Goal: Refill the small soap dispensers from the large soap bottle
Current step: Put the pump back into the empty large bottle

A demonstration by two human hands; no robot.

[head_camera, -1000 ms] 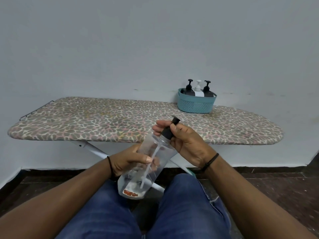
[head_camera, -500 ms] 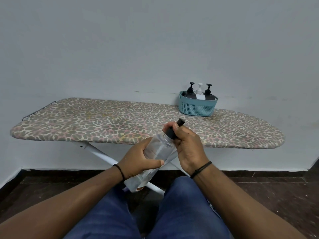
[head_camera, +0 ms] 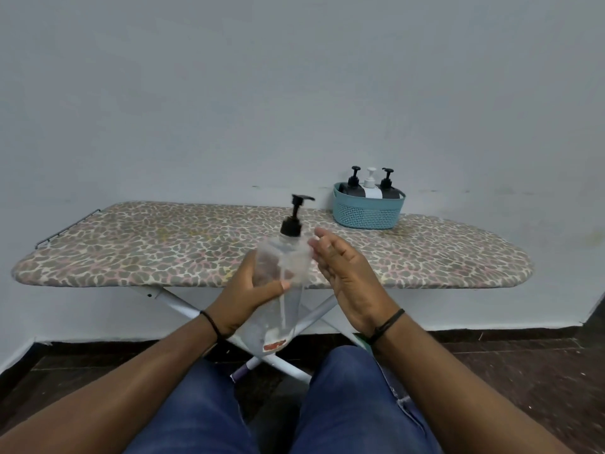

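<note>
One clear bottle (head_camera: 281, 290) with one black pump (head_camera: 294, 214) is in view, and two hands: the left hand (head_camera: 248, 293) and the right hand (head_camera: 347, 276), each wrist with one dark band. One teal basket (head_camera: 368, 214) holds three dispensers, two black (head_camera: 354, 183) (head_camera: 388, 184) and one white (head_camera: 371, 185), counted by their three pump heads. There is one ironing board (head_camera: 163, 250) and two knees in blue jeans (head_camera: 353, 404).
</note>
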